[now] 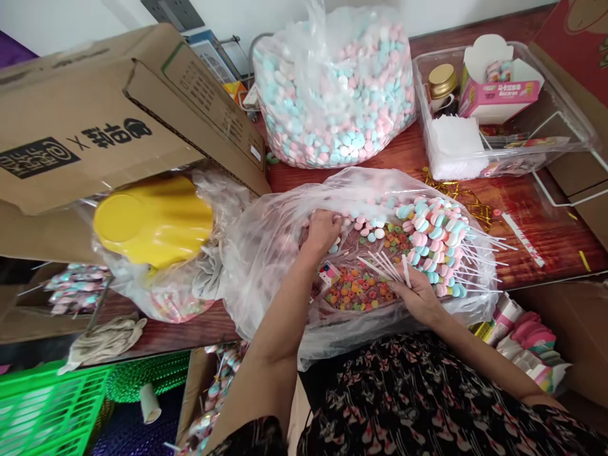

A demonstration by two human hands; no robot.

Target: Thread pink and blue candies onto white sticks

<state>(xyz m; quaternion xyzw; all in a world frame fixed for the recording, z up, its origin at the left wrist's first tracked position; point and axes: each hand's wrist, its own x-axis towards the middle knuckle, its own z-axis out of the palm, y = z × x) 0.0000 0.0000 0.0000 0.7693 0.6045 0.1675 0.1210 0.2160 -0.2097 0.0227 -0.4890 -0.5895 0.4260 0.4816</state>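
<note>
My left hand point(323, 231) is down inside a clear plastic bag point(280, 278), its fingers bunched among pink and blue pastel candies point(365, 223). Whether it grips one is hidden. My right hand point(418, 294) holds several thin white sticks point(382, 267) that fan out to the left. Next to that hand lies a heap of colourful cereal-like rings point(356, 290). Many sticks threaded with pink and blue candies point(434, 240) lie in the bag, their bare ends pointing right. A large bag of pastel candies point(332, 95) stands beyond.
A cardboard box point(109, 120) juts in at the upper left above a yellow plastic container point(154, 221). A clear plastic tray point(560, 126) holds a pink box and a gold-lidded jar on the red-brown wooden table point(546, 234). A green crate point(47, 405) sits low left.
</note>
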